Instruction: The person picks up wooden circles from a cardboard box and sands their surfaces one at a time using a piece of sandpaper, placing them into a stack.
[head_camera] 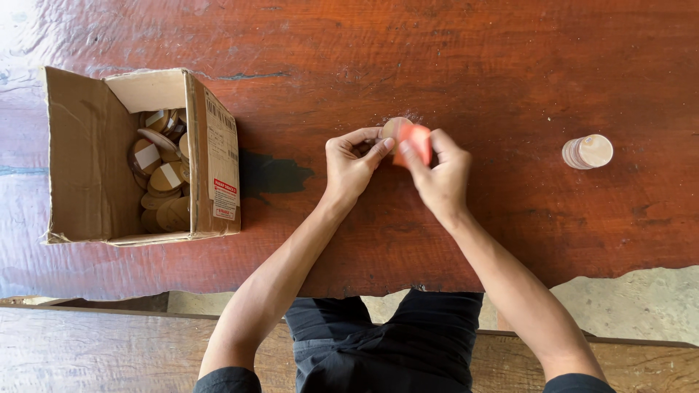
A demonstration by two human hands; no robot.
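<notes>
Near the left end of the dark red wooden table stands an open cardboard box, its flaps up and a printed label on its right wall. Inside, heaped against the right side, lie many round wooden discs, pale brown, some lying flat and some tilted; several carry a light rectangular patch on the face.

Right of the box, about midway along the table and well back from its near edge, the person's two hands meet. The left hand is curled, thumb and fingertips gripping the left rim of a single wooden disc. The disc is held above the table, tilted so that only part of its face shows; being round, it has no long axis to tell. The right hand is closed on a small orange pad, pressed against the disc's right side and covering much of it. A little pale dust lies on the table just behind the hands.

Further right, towards the right end and well apart from the hands, a stack of discs lies tipped on its side, its axis running left to right, the round face turned rightwards.
</notes>
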